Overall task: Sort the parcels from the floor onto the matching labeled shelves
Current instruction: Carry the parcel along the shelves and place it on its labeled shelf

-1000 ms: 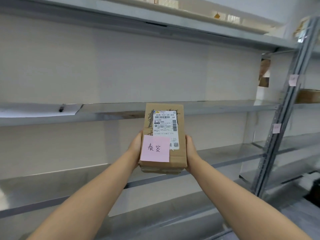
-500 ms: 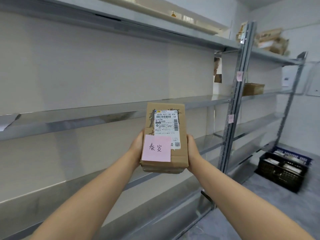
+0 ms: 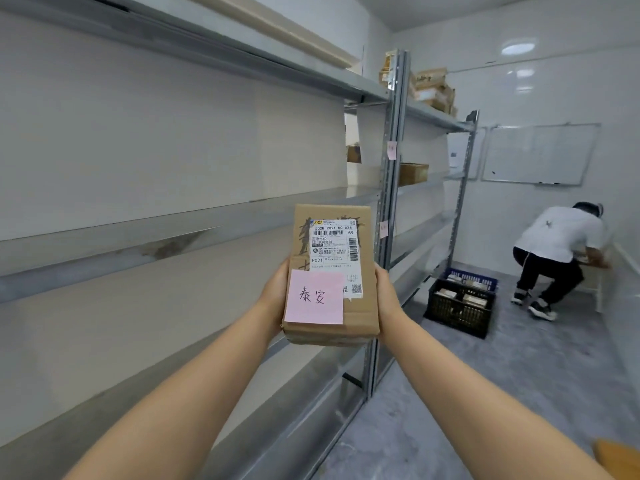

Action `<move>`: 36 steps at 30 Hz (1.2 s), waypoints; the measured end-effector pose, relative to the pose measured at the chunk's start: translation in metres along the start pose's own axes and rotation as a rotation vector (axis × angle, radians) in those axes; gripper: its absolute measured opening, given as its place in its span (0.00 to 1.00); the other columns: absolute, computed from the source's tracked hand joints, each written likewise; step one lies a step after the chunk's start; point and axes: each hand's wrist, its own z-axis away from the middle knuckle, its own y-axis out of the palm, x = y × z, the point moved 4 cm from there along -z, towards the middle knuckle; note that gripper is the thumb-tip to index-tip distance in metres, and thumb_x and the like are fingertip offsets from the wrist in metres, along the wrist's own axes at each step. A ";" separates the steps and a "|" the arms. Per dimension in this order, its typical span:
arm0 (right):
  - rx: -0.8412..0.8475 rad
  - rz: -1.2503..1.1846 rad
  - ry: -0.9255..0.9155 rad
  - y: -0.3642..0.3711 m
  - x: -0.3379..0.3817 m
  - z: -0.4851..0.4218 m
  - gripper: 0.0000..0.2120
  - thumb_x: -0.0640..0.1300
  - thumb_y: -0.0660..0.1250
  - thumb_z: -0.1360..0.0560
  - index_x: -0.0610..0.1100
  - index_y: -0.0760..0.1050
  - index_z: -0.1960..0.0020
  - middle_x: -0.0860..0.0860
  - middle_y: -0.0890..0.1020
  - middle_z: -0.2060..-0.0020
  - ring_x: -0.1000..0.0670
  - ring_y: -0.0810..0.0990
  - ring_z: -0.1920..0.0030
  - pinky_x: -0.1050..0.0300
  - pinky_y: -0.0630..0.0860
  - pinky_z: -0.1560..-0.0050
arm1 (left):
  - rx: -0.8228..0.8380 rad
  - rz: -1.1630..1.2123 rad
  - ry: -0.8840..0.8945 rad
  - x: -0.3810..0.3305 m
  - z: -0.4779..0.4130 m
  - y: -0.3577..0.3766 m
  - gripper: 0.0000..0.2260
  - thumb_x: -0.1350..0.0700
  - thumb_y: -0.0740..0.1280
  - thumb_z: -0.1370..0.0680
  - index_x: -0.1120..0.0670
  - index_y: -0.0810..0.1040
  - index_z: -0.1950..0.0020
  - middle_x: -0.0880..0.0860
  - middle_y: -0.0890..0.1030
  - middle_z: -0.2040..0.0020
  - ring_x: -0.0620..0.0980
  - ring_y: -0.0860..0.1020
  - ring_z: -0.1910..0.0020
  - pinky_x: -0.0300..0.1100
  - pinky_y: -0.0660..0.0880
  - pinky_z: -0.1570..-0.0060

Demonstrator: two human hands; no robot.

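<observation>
I hold a brown cardboard parcel [image 3: 360, 306] upright at chest height in front of me. It carries a white shipping label and a pink sticky note [image 3: 315, 297] with two handwritten characters. My left hand [image 3: 275, 294] grips its left side and my right hand [image 3: 388, 297] grips its right side. Metal shelves [image 3: 207, 223] run along the wall to my left, the near bays bare. Small pink labels [image 3: 392, 150] are stuck on the upright post [image 3: 389, 202] behind the parcel.
Several boxes [image 3: 433, 88] sit on the top shelf of the far bay, one box [image 3: 412, 173] on the shelf below. A black crate [image 3: 460, 306] of parcels stands on the grey floor. A person [image 3: 554, 258] crouches at the far right wall under a whiteboard [image 3: 536, 154].
My view has swung to the right along the shelves; the far bay, the crate and the crouching person have come into sight. The parcel stays gripped in both hands.
</observation>
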 end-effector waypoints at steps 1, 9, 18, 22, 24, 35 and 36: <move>-0.012 0.000 -0.006 -0.005 0.002 -0.001 0.19 0.53 0.53 0.20 0.48 0.79 0.59 0.51 0.85 0.70 0.52 0.83 0.71 0.60 0.77 0.69 | 0.019 -0.001 -0.011 0.003 -0.006 0.003 0.17 0.49 0.54 0.19 0.55 0.78 0.55 0.54 0.85 0.69 0.51 0.83 0.72 0.37 0.78 0.75; -0.153 -0.023 -0.048 -0.057 0.016 -0.006 0.16 0.53 0.56 0.22 0.45 0.78 0.50 0.47 0.83 0.58 0.47 0.81 0.61 0.55 0.76 0.61 | 0.140 -0.030 -0.096 0.033 -0.051 0.034 0.16 0.48 0.55 0.19 0.53 0.79 0.53 0.54 0.86 0.63 0.52 0.85 0.67 0.40 0.80 0.70; -0.179 -0.063 -0.032 -0.143 0.035 -0.031 0.16 0.54 0.58 0.23 0.47 0.81 0.54 0.48 0.85 0.60 0.48 0.83 0.63 0.56 0.78 0.62 | 0.172 -0.045 -0.134 0.074 -0.108 0.094 0.18 0.48 0.53 0.18 0.54 0.79 0.53 0.55 0.86 0.64 0.53 0.85 0.68 0.39 0.79 0.73; -0.173 -0.042 -0.043 -0.182 0.060 -0.049 0.16 0.54 0.57 0.23 0.47 0.80 0.54 0.48 0.84 0.60 0.48 0.82 0.63 0.57 0.77 0.65 | 0.155 -0.057 -0.120 0.087 -0.135 0.130 0.17 0.48 0.54 0.18 0.55 0.79 0.53 0.55 0.86 0.65 0.53 0.84 0.69 0.38 0.78 0.74; -0.173 -0.039 -0.048 -0.201 0.070 -0.057 0.17 0.54 0.57 0.22 0.46 0.80 0.52 0.47 0.85 0.59 0.47 0.82 0.62 0.57 0.78 0.64 | 0.141 -0.053 -0.116 0.096 -0.147 0.145 0.18 0.48 0.53 0.18 0.55 0.79 0.54 0.55 0.86 0.66 0.52 0.84 0.70 0.38 0.78 0.75; -0.179 -0.060 -0.029 -0.282 0.086 -0.108 0.21 0.56 0.52 0.21 0.48 0.80 0.54 0.48 0.85 0.60 0.47 0.82 0.59 0.55 0.77 0.61 | 0.140 0.014 -0.142 0.139 -0.223 0.195 0.18 0.46 0.55 0.19 0.54 0.80 0.50 0.55 0.87 0.61 0.54 0.85 0.66 0.41 0.80 0.71; -0.185 -0.067 -0.028 -0.289 0.086 -0.115 0.21 0.56 0.51 0.20 0.48 0.80 0.53 0.48 0.85 0.60 0.47 0.82 0.58 0.55 0.77 0.61 | 0.138 0.015 -0.150 0.142 -0.233 0.197 0.18 0.46 0.55 0.19 0.54 0.80 0.50 0.56 0.87 0.61 0.54 0.85 0.66 0.41 0.80 0.71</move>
